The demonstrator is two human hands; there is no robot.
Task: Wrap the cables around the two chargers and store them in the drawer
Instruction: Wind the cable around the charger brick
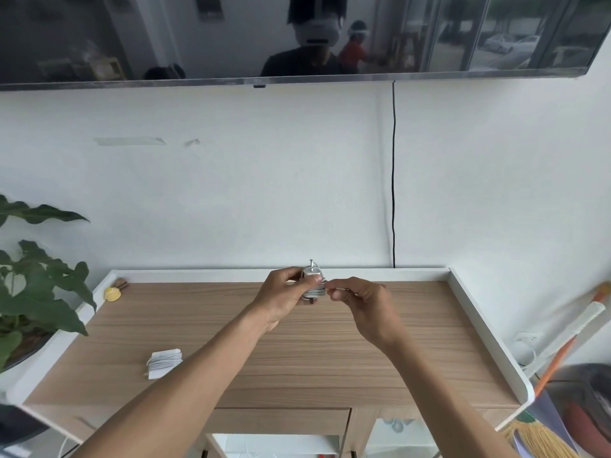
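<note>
A wrapped charger (164,362) lies near the wooden desktop's (330,368) left front edge, bare wood around it. Near the raised back rim (205,275), the left hand (281,299) grips the second charger (312,285) while the right hand (363,305) pinches its cable end (331,287).

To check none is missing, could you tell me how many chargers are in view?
2. One wrapped charger lies on the tabletop, front left; the left hand grips the other charger.

head-worn wide-angle view looks forward and down at a wooden tabletop (297,358), seemingly near.
</note>
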